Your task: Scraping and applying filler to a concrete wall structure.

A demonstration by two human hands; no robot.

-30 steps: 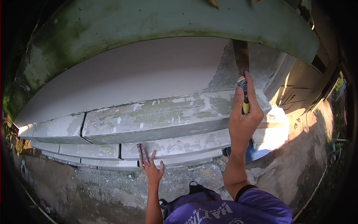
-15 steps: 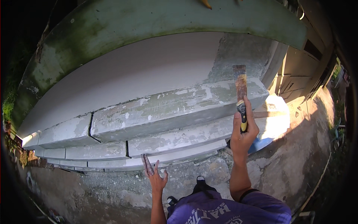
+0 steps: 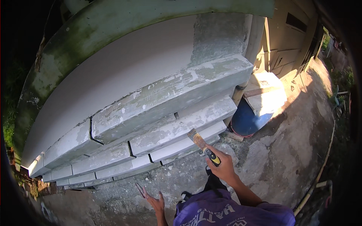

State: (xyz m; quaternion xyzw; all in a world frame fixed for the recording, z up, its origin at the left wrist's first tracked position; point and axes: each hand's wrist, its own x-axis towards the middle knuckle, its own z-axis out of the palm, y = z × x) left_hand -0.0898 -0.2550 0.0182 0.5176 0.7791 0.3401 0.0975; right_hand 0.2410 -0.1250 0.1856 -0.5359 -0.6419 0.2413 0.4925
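Observation:
My right hand (image 3: 222, 165) grips a putty knife (image 3: 200, 142) by its black and yellow handle, its rusty blade over the middle stepped ledge (image 3: 196, 120) of mottled white and grey-green blocks. My left hand (image 3: 154, 201), low in the picture below the ledges, holds a thin pinkish piece (image 3: 141, 190) that I cannot make out, with some fingers apart. The upper ledge (image 3: 166, 94) runs along the foot of a white wall (image 3: 124, 56) with a rough grey patch at its right.
A green, mould-stained curved panel (image 3: 151, 15) overhangs the wall. A blue container (image 3: 243, 118) with a pale board (image 3: 269, 98) on it stands right of the ledges. A concrete path (image 3: 286, 150) runs beside a thin pole (image 3: 322, 169) and plants at the far right.
The putty knife has come down from the grey patch to the middle ledge, moving left. My left hand is lower, off the ledges. The view has swung, showing more of the blue container.

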